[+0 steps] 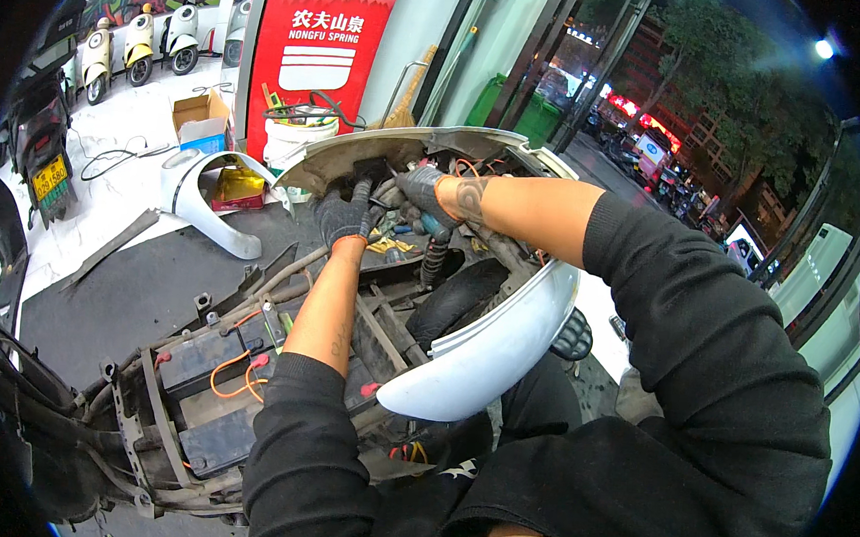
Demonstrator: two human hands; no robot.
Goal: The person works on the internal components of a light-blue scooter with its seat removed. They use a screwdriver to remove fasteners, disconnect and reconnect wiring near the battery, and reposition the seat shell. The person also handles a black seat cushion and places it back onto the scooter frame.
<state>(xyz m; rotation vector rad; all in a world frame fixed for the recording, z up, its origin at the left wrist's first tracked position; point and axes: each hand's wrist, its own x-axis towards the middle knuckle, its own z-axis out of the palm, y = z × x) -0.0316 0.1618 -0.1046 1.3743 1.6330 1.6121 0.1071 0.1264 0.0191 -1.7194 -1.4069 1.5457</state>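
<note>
I lean over a stripped-down electric scooter whose frame, wiring and batteries lie exposed. Both hands wear dark grey knit gloves with orange cuffs. My left hand reaches under the curved rim of the front panel, its fingers closed at a black part among the wires. Just to the right, my right hand is closed, fingertips turned toward the same spot; whatever it grips is too small to make out. Below the hands are yellow and blue connectors and a ribbed black hose.
A pale blue fender curves over the wheel close to my body. Dark batteries sit in the frame at left. A loose white panel, an open cardboard box and a white bucket stand beyond the scooter.
</note>
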